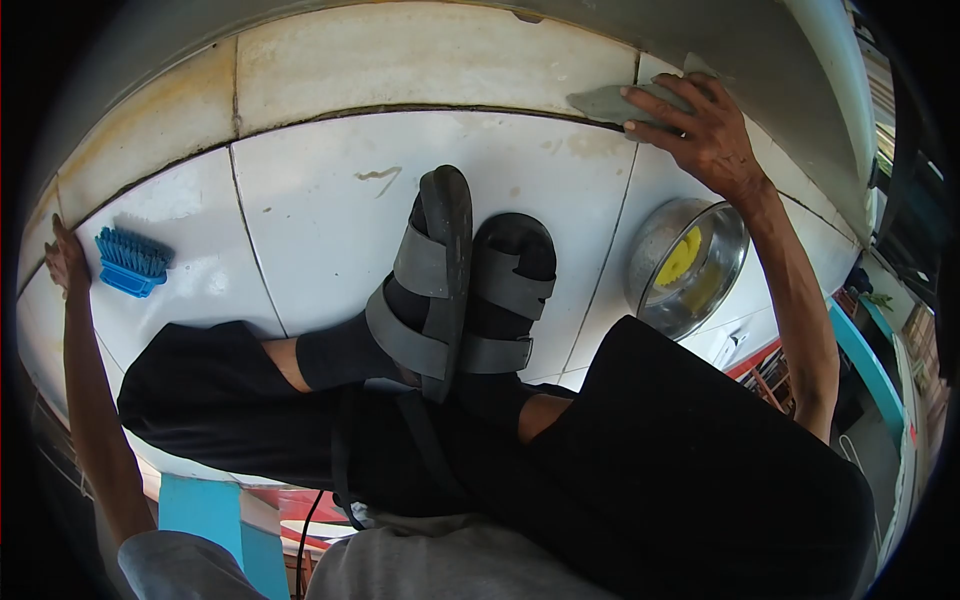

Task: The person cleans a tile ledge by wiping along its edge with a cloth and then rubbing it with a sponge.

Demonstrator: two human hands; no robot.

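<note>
Right hand [712,140] has spread grip on grey pad [598,103], seemingly light, bendable, best held flat at its middle; left hand [68,262] is spread also.

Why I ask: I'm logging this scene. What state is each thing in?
Left hand: open, against the tiles at the edge of view
Right hand: fingers spread over the grey-green pad
Grey-green pad: against the stained tiles
Blue brush: lying on the white tiles, unheld
Metal bowl: uncovered, something yellow inside
White tiles: marked with brownish spots
Upper tiles: stained yellow-brown
Sandals: worn over dark socks
</note>
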